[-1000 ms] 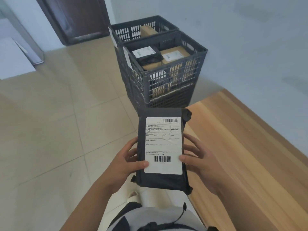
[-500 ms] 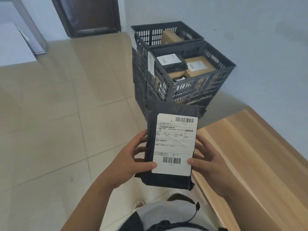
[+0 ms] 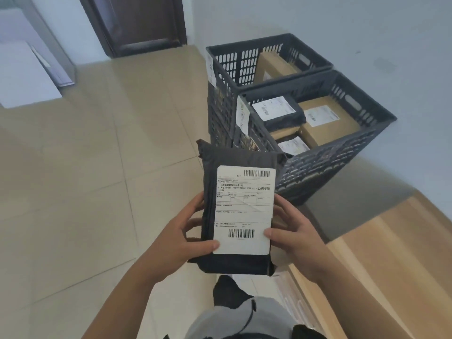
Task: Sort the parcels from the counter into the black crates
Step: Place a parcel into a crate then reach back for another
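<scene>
Head view is showing a flat black plastic mailer parcel with a white shipping label (image 3: pixel 238 214) being held upright, label toward the person, short of the near black slatted plastic crate (image 3: pixel 325 165) and above the tiled floor. The left hand (image 3: pixel 178 243) is gripping its left edge, thumb pressing the label's lower corner; the right hand (image 3: pixel 296 237) is gripping the right edge likewise. Beyond the near crate, a second black crate (image 3: pixel 234 59) is holding a brown box. To the right of the near crate, the light wooden counter (image 3: pixel 391 253) is lying. Judging from this, the person is reading the label; keeping both grips firm and choosing the crate before reaching forward seems wise.
</scene>
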